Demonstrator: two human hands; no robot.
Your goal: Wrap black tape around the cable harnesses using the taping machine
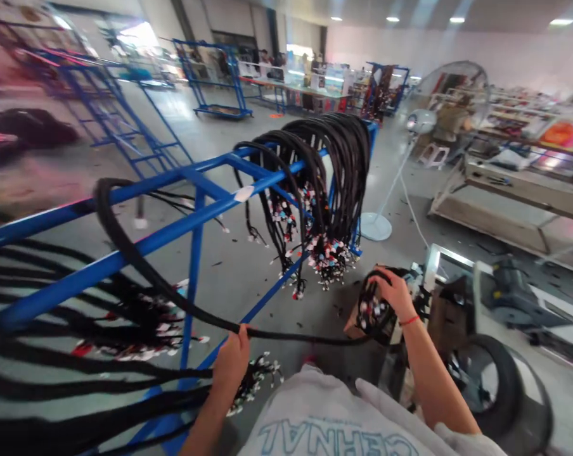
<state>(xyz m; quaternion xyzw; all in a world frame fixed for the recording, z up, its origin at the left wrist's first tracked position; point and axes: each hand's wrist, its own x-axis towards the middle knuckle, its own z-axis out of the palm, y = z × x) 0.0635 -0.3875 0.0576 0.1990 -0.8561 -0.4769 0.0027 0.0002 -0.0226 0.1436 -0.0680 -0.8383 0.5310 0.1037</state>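
My left hand grips a thick black cable that loops over the top bar of a blue metal rack and runs right toward my other hand. My right hand, with a red band on the wrist, rests on the bundled end of that cable harness, where coloured connectors show. Many more black harnesses hang over the rack's far end, their connector ends dangling. Other blurred harnesses hang at the near left.
A white pedestal fan stands on the grey floor beyond the rack. A machine with a black round part sits at my right. Workbenches line the right side; blue carts stand in the background.
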